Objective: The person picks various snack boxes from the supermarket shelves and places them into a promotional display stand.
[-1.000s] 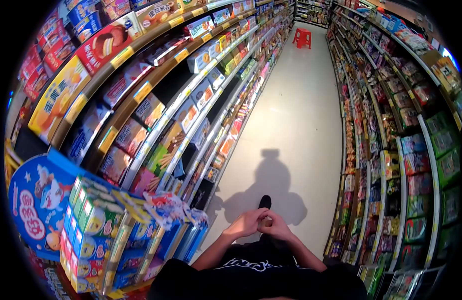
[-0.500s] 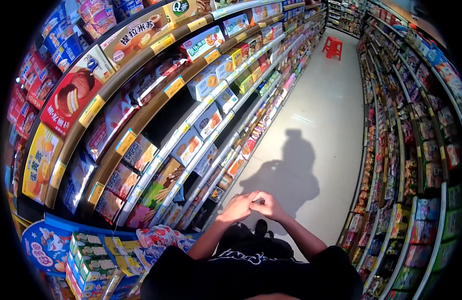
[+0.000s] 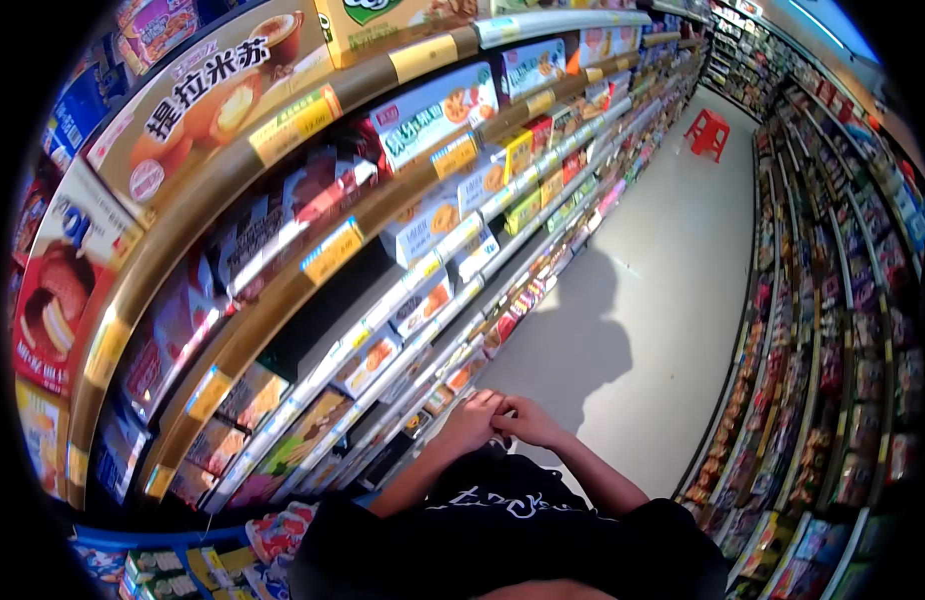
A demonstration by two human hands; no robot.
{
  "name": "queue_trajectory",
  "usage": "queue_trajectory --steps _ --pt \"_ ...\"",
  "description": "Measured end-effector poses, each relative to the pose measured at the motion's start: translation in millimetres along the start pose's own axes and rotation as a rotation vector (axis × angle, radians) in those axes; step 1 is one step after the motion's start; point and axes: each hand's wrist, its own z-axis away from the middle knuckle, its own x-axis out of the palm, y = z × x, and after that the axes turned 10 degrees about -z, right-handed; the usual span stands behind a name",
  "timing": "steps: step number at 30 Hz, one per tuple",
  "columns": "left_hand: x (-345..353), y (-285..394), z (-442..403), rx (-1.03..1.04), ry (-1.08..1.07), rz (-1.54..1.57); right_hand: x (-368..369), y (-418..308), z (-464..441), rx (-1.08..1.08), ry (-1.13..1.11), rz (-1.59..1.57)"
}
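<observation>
In front of my dark shirt, my left hand (image 3: 471, 420) and my right hand (image 3: 528, 421) are clasped together at waist height. The fingers of both are curled and meet in the middle, those of my right hand lying against my left. No object shows in or between them, though the palms are hidden. Both hands are apart from the shelf (image 3: 378, 342) on the left, which holds boxed biscuits. Nearest along it are a white biscuit box (image 3: 368, 365) and another white box (image 3: 423, 306). Higher up stand a large brown cake box (image 3: 208, 95) and a blue biscuit box (image 3: 438, 112).
The pale floor (image 3: 673, 300) of a shop aisle runs ahead, with a shadow on it. A red plastic stool (image 3: 706, 135) stands farther along. Shelves of packaged snacks (image 3: 863, 390) line the right side. A low blue display (image 3: 198, 540) of small boxes is at lower left.
The view has turned and moved closer to the left shelf, so its boxes look larger. The stool has shifted right in view. My hands stay clasped.
</observation>
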Motion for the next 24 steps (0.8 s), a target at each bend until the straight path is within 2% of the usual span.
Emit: queue_trajectory --steps 3,5,6,7,9,10,11,14,15,17,20,21,24 --pt "-22 -18 -71 -0.034 0.262 -0.041 -41 -39 -59 -0.316 0.008 0.044" --pt "-68 -15 -106 -0.064 0.412 -0.029 -54 -87 -87 -0.365 0.038 0.077" --pt "-90 -11 -120 -0.083 0.543 -0.056 -56 -109 -101 -0.283 0.014 0.013" --pt "-98 -20 -131 -0.112 0.66 -0.17 -58 -120 -118 -0.358 0.019 -0.001" --pt "-115 -22 -147 -0.353 0.901 -0.185 -62 -140 -147 -0.502 0.022 -0.031" --pt "-118 -31 -151 -0.411 0.999 -0.226 -65 -162 -149 -0.456 -0.006 -0.018" --pt "-121 -40 -157 -0.419 1.116 -0.222 -65 -170 -163 -0.499 0.036 -0.002" --pt "-152 -39 -164 -0.619 0.976 -0.323 -66 -211 -190 -0.78 0.157 0.213" --pt "-162 -39 -165 -0.682 0.896 -0.358 -66 -228 -193 -0.845 0.16 0.291" --pt "-157 -48 -163 -0.744 0.89 -0.304 -70 -237 -210 -0.966 0.129 0.315" --pt "-143 -52 -165 -0.748 1.11 -0.11 -75 -244 -231 -0.978 0.031 0.325" --pt "-142 -50 -165 -0.805 1.136 -0.147 -78 -244 -236 -0.977 0.006 0.334" --pt "-130 -50 -158 -0.855 1.292 -0.091 -89 -241 -244 -0.922 -0.224 0.352"
